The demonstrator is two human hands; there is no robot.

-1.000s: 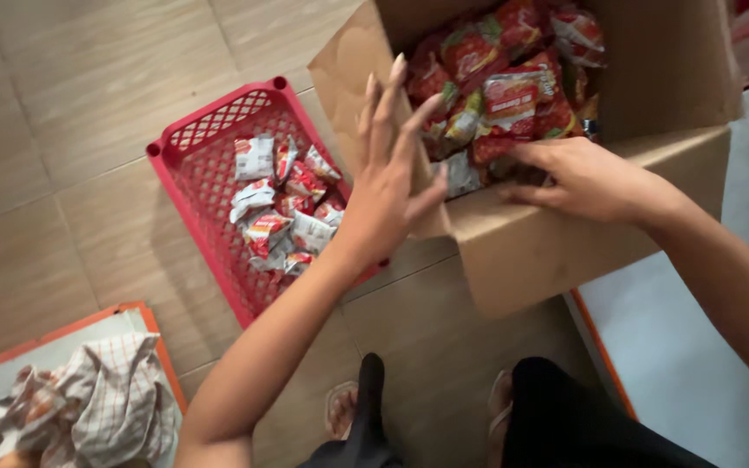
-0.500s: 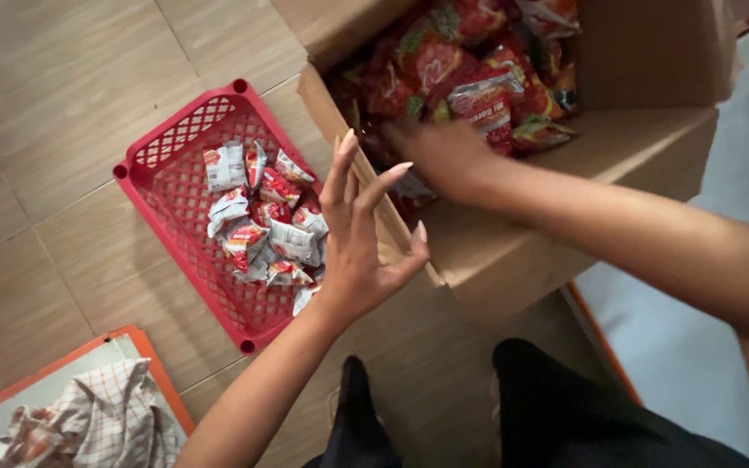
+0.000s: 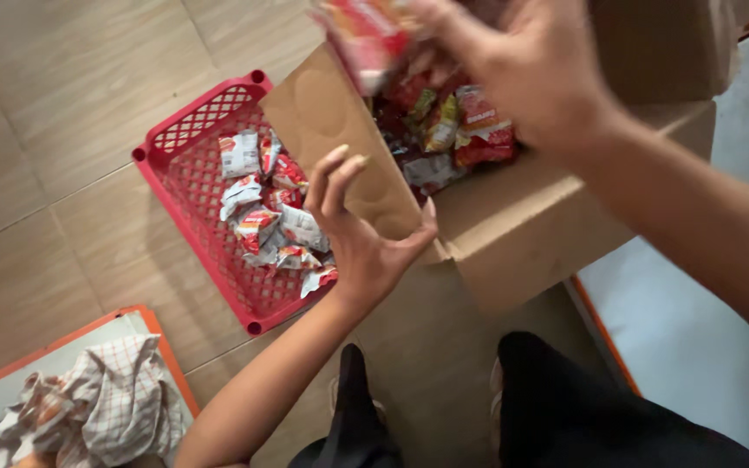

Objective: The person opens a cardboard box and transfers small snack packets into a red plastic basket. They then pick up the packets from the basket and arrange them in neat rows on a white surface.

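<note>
Head view, looking down. Right hand (image 3: 513, 65) at top centre of frame, blurred, over the open cardboard box (image 3: 548, 225); its fingers are closed around a red snack packet (image 3: 361, 30) held at the upper edge of the frame, above the box's left flap.

Left hand (image 3: 366, 230) at centre, palm up against that flap, fingers spread wide and curled, holding nothing.

More red and yellow packets (image 3: 457, 130) lie inside the box, upper centre.

Red plastic basket (image 3: 210, 173) sits on the tiled floor left of centre, just beside the box; a loose pile of small packets (image 3: 270, 217) fills its right half.

Checked cloth (image 3: 97, 407) lies crumpled in an orange-edged tray, lower left corner.
</note>
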